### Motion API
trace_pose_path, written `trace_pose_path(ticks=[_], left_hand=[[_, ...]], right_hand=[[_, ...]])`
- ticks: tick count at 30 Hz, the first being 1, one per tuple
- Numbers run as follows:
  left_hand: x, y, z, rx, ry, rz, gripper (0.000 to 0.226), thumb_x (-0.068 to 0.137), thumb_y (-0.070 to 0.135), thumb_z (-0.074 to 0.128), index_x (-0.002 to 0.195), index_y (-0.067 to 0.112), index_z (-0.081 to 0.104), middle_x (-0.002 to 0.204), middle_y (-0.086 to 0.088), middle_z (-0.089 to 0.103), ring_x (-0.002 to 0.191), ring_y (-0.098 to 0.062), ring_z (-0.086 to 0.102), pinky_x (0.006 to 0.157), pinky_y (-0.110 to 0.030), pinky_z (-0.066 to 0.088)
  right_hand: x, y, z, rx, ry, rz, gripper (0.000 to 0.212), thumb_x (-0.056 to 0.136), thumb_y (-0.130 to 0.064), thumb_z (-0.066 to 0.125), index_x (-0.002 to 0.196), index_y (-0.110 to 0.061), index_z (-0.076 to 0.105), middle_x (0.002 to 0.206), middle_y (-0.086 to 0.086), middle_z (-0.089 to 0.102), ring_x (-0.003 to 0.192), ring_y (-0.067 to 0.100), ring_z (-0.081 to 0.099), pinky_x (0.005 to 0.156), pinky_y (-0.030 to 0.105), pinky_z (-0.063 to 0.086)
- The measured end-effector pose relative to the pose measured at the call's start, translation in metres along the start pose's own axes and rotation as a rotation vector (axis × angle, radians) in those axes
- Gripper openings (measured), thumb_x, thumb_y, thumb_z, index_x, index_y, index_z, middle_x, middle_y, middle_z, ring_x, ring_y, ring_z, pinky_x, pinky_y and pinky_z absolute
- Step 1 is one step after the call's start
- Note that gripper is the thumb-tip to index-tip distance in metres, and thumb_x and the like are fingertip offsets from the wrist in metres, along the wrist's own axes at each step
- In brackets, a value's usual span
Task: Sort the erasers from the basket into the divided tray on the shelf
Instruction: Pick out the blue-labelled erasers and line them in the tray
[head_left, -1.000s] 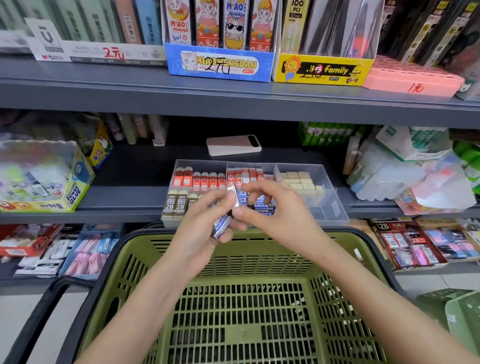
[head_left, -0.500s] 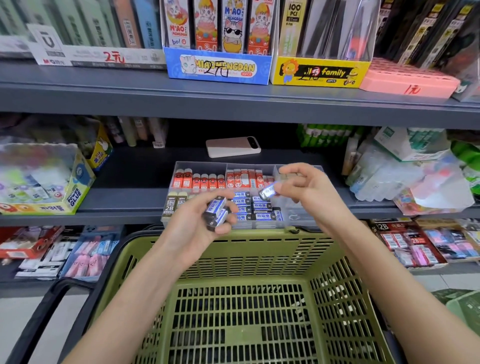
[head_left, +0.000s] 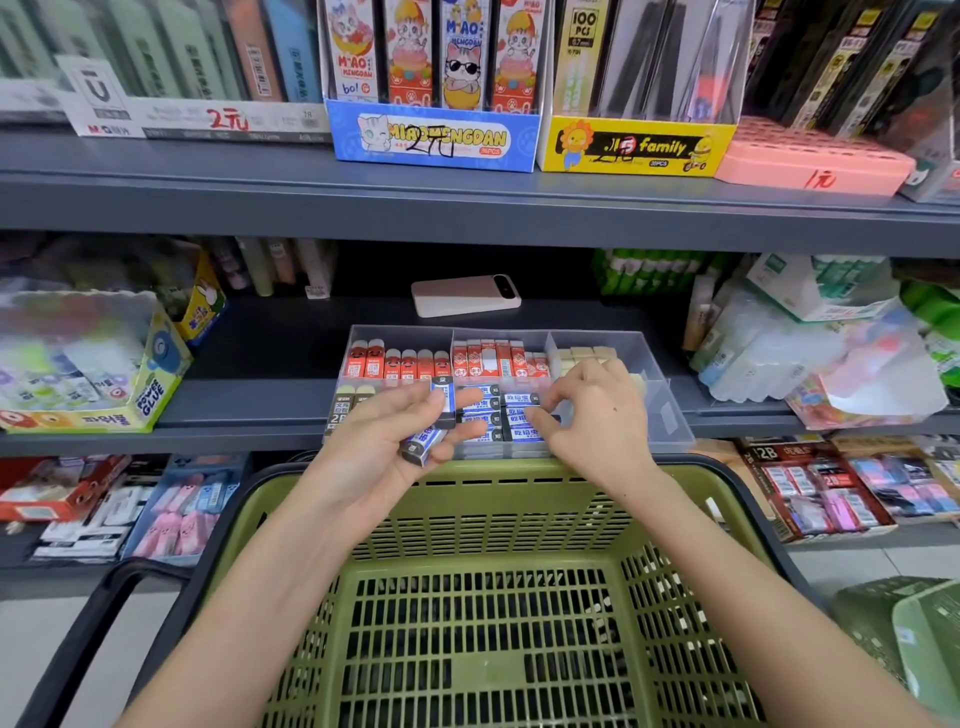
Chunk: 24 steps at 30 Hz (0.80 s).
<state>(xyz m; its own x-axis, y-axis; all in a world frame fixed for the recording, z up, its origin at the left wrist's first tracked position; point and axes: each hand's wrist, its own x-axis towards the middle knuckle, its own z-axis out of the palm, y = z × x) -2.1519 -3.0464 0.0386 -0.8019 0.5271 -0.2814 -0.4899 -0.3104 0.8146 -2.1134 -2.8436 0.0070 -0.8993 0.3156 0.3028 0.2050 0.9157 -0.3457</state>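
Two blue-and-white erasers (head_left: 442, 401) (black-ended) sit gripped in left hand (head_left: 374, 460); one upright by fingertips, one slanting across palm; right hand (head_left: 597, 423) curls over tray (head_left: 666, 410), grip unclear.

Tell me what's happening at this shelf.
A person is sorting erasers into the clear divided tray on the shelf. The left hand holds two blue-and-white erasers above the green basket. The right hand, fingers curled, is down on the blue-and-white row in the tray's middle front compartment; whether it pinches one is unclear.
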Motion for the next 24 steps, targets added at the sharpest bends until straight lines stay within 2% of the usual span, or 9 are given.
trace_pose_path(ticks=[4, 6, 8, 9, 11, 13, 16, 20, 24], left_hand=[[-0.001, -0.001, 0.004, 0.103, 0.002, 0.005, 0.046, 0.073, 0.02, 0.062, 0.114, 0.0, 0.057, 0.102, -0.014, 0.072, 0.067, -0.021, 0.069, 0.039, -0.015, 0.039], [-0.001, -0.001, 0.007, 0.124, -0.04, -0.009, 0.041, 0.075, 0.023, 0.061, 0.11, 0.003, 0.06, 0.088, -0.013, 0.073, 0.054, -0.016, 0.061, 0.036, -0.013, 0.034], [0.0, -0.002, 0.008, 0.144, -0.079, -0.03, 0.044, 0.077, 0.026, 0.06, 0.114, 0.003, 0.06, 0.077, -0.012, 0.068, 0.049, -0.014, 0.052, 0.033, -0.013, 0.031], [0.001, -0.001, 0.009, 0.153, -0.095, -0.038, 0.043, 0.079, 0.027, 0.059, 0.114, 0.003, 0.061, 0.073, -0.012, 0.066, 0.047, -0.013, 0.05, 0.032, -0.013, 0.03], [0.002, 0.0, 0.011, 0.158, -0.121, -0.053, 0.039, 0.08, 0.029, 0.059, 0.11, 0.005, 0.063, 0.068, -0.011, 0.062, 0.044, -0.013, 0.047, 0.031, -0.013, 0.028], [0.002, 0.002, 0.013, 0.158, -0.148, -0.069, 0.037, 0.079, 0.03, 0.059, 0.107, 0.006, 0.064, 0.065, -0.011, 0.061, 0.043, -0.012, 0.046, 0.03, -0.013, 0.028], [0.003, 0.004, 0.017, 0.144, -0.137, -0.087, 0.038, 0.08, 0.028, 0.059, 0.11, 0.005, 0.063, 0.064, -0.01, 0.059, 0.044, -0.012, 0.047, 0.031, -0.013, 0.028], [0.008, 0.008, 0.016, 0.1, 0.006, -0.038, 0.026, 0.091, 0.016, 0.054, 0.11, 0.001, 0.062, 0.065, -0.008, 0.059, 0.051, -0.012, 0.051, 0.036, -0.015, 0.035], [0.008, 0.011, 0.009, -0.002, 0.095, 0.018, 0.021, 0.093, 0.004, 0.047, 0.108, 0.001, 0.062, 0.066, -0.007, 0.059, 0.06, -0.015, 0.053, 0.045, -0.02, 0.043]], right_hand=[[0.001, -0.003, -0.007, -0.125, 0.031, -0.089, 0.025, 0.085, -0.041, 0.061, 0.085, -0.019, 0.073, 0.091, 0.0, 0.06, 0.097, 0.02, 0.045, 0.08, 0.03, 0.028], [-0.002, -0.013, -0.015, 0.12, 0.046, -0.116, 0.023, 0.089, -0.037, 0.058, 0.093, -0.019, 0.072, 0.088, -0.008, 0.06, 0.089, 0.01, 0.045, 0.079, 0.027, 0.032], [-0.004, -0.025, -0.024, 0.539, -0.144, -0.097, 0.022, 0.093, -0.03, 0.054, 0.106, -0.02, 0.069, 0.09, -0.017, 0.06, 0.082, -0.003, 0.048, 0.078, 0.019, 0.038], [-0.005, -0.031, -0.029, 0.711, -0.274, -0.078, 0.022, 0.094, -0.026, 0.053, 0.112, -0.022, 0.066, 0.097, -0.015, 0.062, 0.085, -0.003, 0.052, 0.079, 0.016, 0.041], [-0.005, -0.036, -0.037, 0.838, -0.413, -0.081, 0.023, 0.094, -0.02, 0.053, 0.115, -0.027, 0.062, 0.111, 0.0, 0.064, 0.102, 0.014, 0.057, 0.091, 0.027, 0.046], [-0.004, -0.038, -0.044, 0.861, -0.433, -0.096, 0.021, 0.093, -0.016, 0.056, 0.108, -0.029, 0.063, 0.112, 0.009, 0.065, 0.104, 0.029, 0.056, 0.095, 0.041, 0.046], [0.0, -0.031, -0.047, 0.911, -0.409, -0.064, 0.016, 0.089, -0.015, 0.061, 0.099, -0.026, 0.066, 0.103, 0.014, 0.067, 0.097, 0.036, 0.058, 0.092, 0.047, 0.046], [0.013, -0.009, -0.041, 0.819, -0.175, 0.067, 0.012, 0.085, -0.013, 0.067, 0.09, -0.023, 0.068, 0.086, 0.0, 0.064, 0.076, 0.01, 0.052, 0.077, 0.03, 0.043], [0.021, 0.008, -0.024, 0.42, -0.115, 0.139, 0.015, 0.082, -0.023, 0.068, 0.097, -0.022, 0.07, 0.086, -0.007, 0.063, 0.081, 0.01, 0.051, 0.081, 0.033, 0.045]])
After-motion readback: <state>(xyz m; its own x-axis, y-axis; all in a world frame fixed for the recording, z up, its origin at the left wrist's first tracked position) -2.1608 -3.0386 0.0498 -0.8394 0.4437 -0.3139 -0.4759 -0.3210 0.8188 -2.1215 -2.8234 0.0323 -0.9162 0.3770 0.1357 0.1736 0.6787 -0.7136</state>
